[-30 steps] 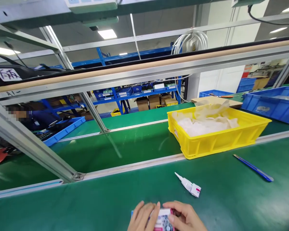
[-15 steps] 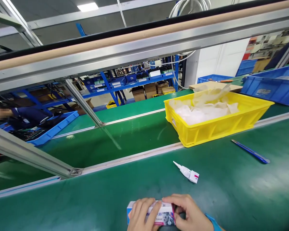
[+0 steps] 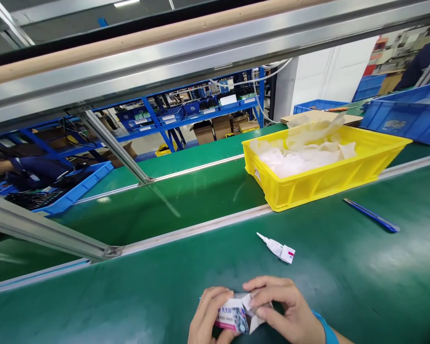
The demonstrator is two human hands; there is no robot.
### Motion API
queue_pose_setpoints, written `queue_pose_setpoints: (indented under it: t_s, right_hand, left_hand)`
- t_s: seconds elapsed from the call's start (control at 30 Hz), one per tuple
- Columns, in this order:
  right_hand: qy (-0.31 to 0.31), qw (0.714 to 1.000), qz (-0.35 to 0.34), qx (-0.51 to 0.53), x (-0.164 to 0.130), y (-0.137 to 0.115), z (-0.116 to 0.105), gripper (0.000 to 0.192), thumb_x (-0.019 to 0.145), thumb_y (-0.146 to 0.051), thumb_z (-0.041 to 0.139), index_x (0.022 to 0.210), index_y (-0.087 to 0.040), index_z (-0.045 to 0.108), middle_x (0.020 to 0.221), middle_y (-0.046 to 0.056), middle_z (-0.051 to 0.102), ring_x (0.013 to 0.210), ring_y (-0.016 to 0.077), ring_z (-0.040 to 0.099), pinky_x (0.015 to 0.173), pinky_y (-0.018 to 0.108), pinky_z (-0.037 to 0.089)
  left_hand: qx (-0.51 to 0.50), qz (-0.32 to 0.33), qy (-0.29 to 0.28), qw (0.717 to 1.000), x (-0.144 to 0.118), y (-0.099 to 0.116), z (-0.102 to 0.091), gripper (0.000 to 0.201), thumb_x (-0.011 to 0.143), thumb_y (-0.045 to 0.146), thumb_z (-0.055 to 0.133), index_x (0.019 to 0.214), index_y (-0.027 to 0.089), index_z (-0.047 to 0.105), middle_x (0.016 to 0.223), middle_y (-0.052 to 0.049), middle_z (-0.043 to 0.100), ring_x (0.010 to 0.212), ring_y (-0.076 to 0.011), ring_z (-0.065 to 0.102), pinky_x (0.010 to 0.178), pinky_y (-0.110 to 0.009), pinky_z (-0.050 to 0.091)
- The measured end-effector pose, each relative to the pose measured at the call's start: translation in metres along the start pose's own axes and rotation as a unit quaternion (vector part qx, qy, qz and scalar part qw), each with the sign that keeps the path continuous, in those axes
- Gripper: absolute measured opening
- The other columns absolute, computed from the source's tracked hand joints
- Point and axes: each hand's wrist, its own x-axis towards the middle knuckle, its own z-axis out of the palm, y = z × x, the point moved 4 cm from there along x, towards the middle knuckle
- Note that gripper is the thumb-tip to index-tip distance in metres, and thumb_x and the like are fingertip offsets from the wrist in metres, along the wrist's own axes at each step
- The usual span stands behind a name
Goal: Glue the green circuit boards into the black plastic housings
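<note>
At the bottom of the head view I have a small printed carton (image 3: pixel 231 316), white with pink and dark pictures. My left hand (image 3: pixel 208 313) is closed round its left part. The carton's right end stands open, its white flaps folded out. There my right hand (image 3: pixel 288 306), with a blue band at the wrist, is closed with thumb and fingers on a flap. The carton's inside is mostly hidden by my fingers. Beyond my hands, a small white tube with a pointed nozzle (image 3: pixel 275 247) lies on the green work surface (image 3: pixel 146 286).
A yellow bin (image 3: pixel 326 184) with crumpled white wrapping stands behind the tube. Right of it lies a blue utility knife (image 3: pixel 372 216). Blue bins (image 3: pixel 404 117) stand at the back right. A metal post (image 3: pixel 46 229) rises at left, where another person's sleeve (image 3: pixel 39 169) shows.
The carton's right end has opened, with its flaps now spread out. My right hand has shifted its fingers onto the flaps; my left hand keeps holding. The camera view has tilted slightly down.
</note>
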Motion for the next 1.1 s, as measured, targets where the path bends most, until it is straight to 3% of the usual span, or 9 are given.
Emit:
queue_pose_setpoints:
  t_s: [0.23,0.33,0.43,0.6,0.7,0.9,1.0,1.1]
  right_hand:
    - [-0.047,0.987,-0.035,-0.147,0.006,0.002,0.002,0.020,0.088,-0.021,0.055,0.088,-0.022,0.075,0.116,0.013,0.066,0.104,0.0253,0.061,0.085,0.037,0.050]
    - [-0.061,0.990,0.049,-0.117,0.007,0.016,0.008,0.028,0.091,-0.022,0.049,0.080,-0.020,0.074,0.116,0.013,0.065,0.106,0.0256,0.059,0.088,0.039,0.048]
    - [-0.075,0.985,0.146,-0.055,0.007,0.033,0.014,0.020,0.083,-0.019,0.058,0.077,-0.022,0.076,0.115,0.010,0.065,0.105,0.0255,0.059,0.093,0.040,0.043]
    - [-0.073,0.980,0.188,0.006,0.008,0.045,0.019,0.006,0.072,-0.024,0.072,0.074,-0.022,0.077,0.104,0.007,0.068,0.100,0.0240,0.061,0.088,0.035,0.044]
    - [-0.070,0.979,0.191,0.032,0.008,0.043,0.021,0.010,0.068,-0.029,0.077,0.070,-0.019,0.075,0.104,0.008,0.069,0.098,0.0230,0.063,0.087,0.032,0.045]
    - [-0.075,0.983,0.168,0.010,0.008,0.038,0.022,0.015,0.081,-0.027,0.062,0.079,-0.018,0.073,0.099,0.008,0.071,0.089,0.0203,0.065,0.075,0.028,0.046]
    - [-0.089,0.984,0.150,-0.034,0.010,0.039,0.022,0.024,0.087,-0.033,0.057,0.080,-0.021,0.076,0.101,0.009,0.071,0.098,0.0237,0.063,0.083,0.032,0.045]
    - [-0.085,0.982,0.155,-0.059,0.011,0.043,0.022,0.017,0.079,-0.034,0.068,0.072,-0.023,0.077,0.113,0.011,0.069,0.107,0.0288,0.060,0.093,0.039,0.042]
  left_hand:
    - [0.155,0.039,0.019,0.987,0.003,0.004,-0.009,0.030,0.096,0.034,0.053,0.122,0.023,0.060,0.108,-0.011,0.066,0.099,-0.0251,0.064,0.085,-0.036,0.051]
    - [0.257,0.089,0.027,0.962,0.004,0.015,-0.006,0.030,0.098,0.019,0.046,0.122,0.025,0.063,0.105,-0.009,0.069,0.098,-0.0234,0.065,0.089,-0.037,0.046]
    - [0.319,0.136,0.030,0.938,0.005,0.025,-0.002,0.036,0.097,0.008,0.041,0.117,0.024,0.066,0.102,-0.007,0.072,0.097,-0.0209,0.066,0.093,-0.035,0.043]
    - [0.326,0.174,0.040,0.928,0.003,0.030,-0.002,0.029,0.099,0.017,0.046,0.117,0.025,0.067,0.103,-0.007,0.072,0.099,-0.0199,0.068,0.097,-0.033,0.044]
    - [0.329,0.186,0.031,0.925,0.002,0.029,-0.005,0.027,0.100,0.024,0.046,0.119,0.027,0.066,0.104,-0.007,0.073,0.101,-0.0199,0.068,0.097,-0.034,0.045]
    - [0.335,0.209,0.022,0.919,0.011,0.028,-0.014,0.028,0.101,0.021,0.044,0.115,0.025,0.068,0.104,-0.006,0.073,0.100,-0.0181,0.068,0.099,-0.032,0.043]
    - [0.360,0.250,0.026,0.898,0.013,0.035,-0.012,0.029,0.099,0.015,0.045,0.111,0.023,0.070,0.100,-0.006,0.074,0.095,-0.0174,0.070,0.099,-0.031,0.042]
    - [0.374,0.270,0.067,0.885,0.013,0.044,-0.009,0.034,0.098,0.008,0.042,0.101,0.022,0.073,0.092,-0.005,0.075,0.087,-0.0169,0.071,0.099,-0.034,0.040]
